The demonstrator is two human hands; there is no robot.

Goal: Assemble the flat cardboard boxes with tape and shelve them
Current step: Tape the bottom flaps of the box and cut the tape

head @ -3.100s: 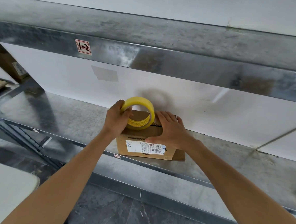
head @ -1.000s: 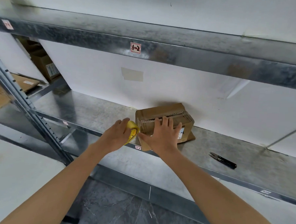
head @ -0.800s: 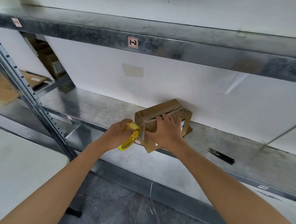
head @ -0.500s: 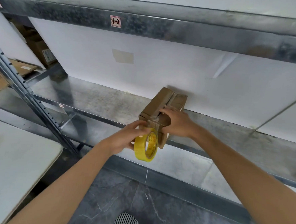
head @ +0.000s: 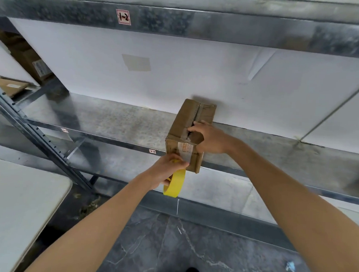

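Observation:
A small brown cardboard box (head: 190, 124) lies on the metal shelf (head: 117, 122), long side pointing away from me, its near end at the shelf's front edge. A taped seam runs along its top. My right hand (head: 210, 138) holds the box's near top corner, fingers curled over the seam. My left hand (head: 166, 171) grips a yellow tape roll (head: 175, 183) just below the box's front face, with tape stretched up that face.
The upper shelf beam (head: 180, 23) carries a label "1-2". A slanted grey upright (head: 35, 136) stands at left, with cardboard boxes (head: 32, 63) behind it. A white table corner (head: 21, 208) is at lower left. Dark stone floor lies below.
The box has been turned from broadside to lengthwise on the shelf. My left hand has carried the tape roll from the box's top down over its near end.

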